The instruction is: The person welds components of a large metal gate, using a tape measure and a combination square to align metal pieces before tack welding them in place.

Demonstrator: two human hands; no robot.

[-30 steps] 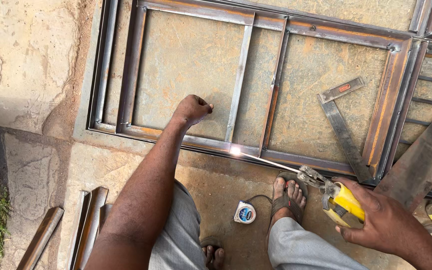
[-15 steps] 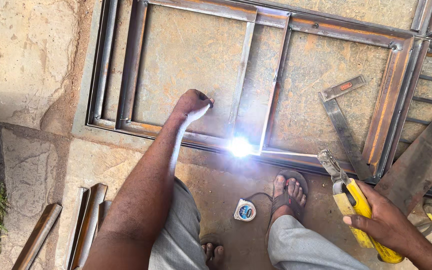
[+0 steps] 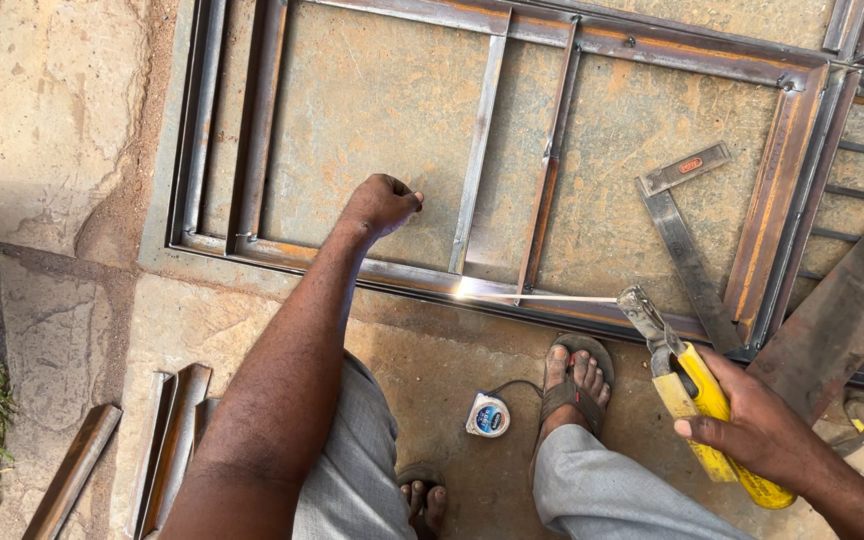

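My right hand (image 3: 762,430) grips a yellow-handled electrode holder (image 3: 697,400) at the lower right. Its thin welding rod (image 3: 552,297) reaches left to a small glowing spot at the foot of an upright bar (image 3: 477,150) on a rusty steel frame (image 3: 782,190) lying on the ground. My left hand (image 3: 380,205) is curled into a loose fist and rests on the ground inside the frame, just left of that bar. It holds nothing that I can see.
A steel try square (image 3: 687,245) lies inside the frame on the right. A tape measure (image 3: 488,415) sits by my sandalled foot (image 3: 574,385). Loose angle pieces (image 3: 167,440) lie lower left, a rusty plate (image 3: 837,310) on the right.
The bright welding flash of half a second ago has faded to a small glow. My right hand has shifted the holder slightly; the left fist has stayed put.
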